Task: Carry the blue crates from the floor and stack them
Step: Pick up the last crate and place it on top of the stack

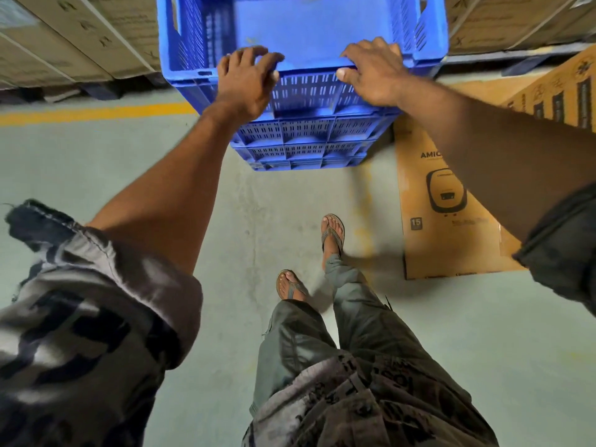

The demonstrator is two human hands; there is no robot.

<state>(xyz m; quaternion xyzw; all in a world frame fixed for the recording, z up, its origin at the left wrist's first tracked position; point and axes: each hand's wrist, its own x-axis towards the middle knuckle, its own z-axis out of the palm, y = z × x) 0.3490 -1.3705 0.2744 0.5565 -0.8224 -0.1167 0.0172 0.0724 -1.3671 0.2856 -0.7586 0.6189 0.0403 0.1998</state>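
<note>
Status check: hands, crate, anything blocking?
Both hands, left and right, gripping top crate's near rim. Crate sits on blue stack. Cardboard box beside stack.

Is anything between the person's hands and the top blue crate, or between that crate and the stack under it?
Nothing visible. The left hand and right hand are both hooked over the near rim of the top blue crate, which sits directly on the stack of blue crates. The cardboard box lies off to the right.

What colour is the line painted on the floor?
Yellow painted floor line, left of the blue slotted plastic crates; head view.
</note>
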